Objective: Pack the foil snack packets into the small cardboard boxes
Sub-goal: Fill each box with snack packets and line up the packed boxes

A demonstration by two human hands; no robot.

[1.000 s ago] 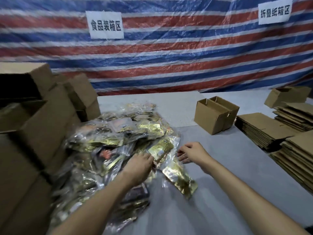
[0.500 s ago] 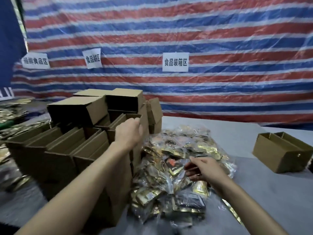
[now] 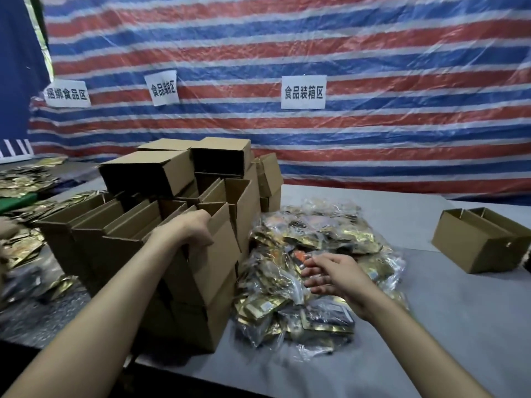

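A heap of gold and dark foil snack packets [image 3: 313, 271] in clear wrap lies on the grey table in the middle. To its left stands a stack of small open cardboard boxes [image 3: 161, 214]. My left hand [image 3: 189, 231] grips the rim of the nearest upper box [image 3: 218, 254], fingers curled over its edge. My right hand [image 3: 330, 274] hovers over the packet heap with fingers spread and relaxed, holding nothing.
Another open cardboard box [image 3: 477, 242] sits at the right of the table [image 3: 459, 326]. More loose foil packets [image 3: 23, 182] cover a surface at far left. A striped tarp with white paper signs [image 3: 303, 91] hangs behind.
My left hand came down from the higher boxes onto the rim of the nearest box and took hold of it. My right hand stayed over the packet heap, fingers opening.
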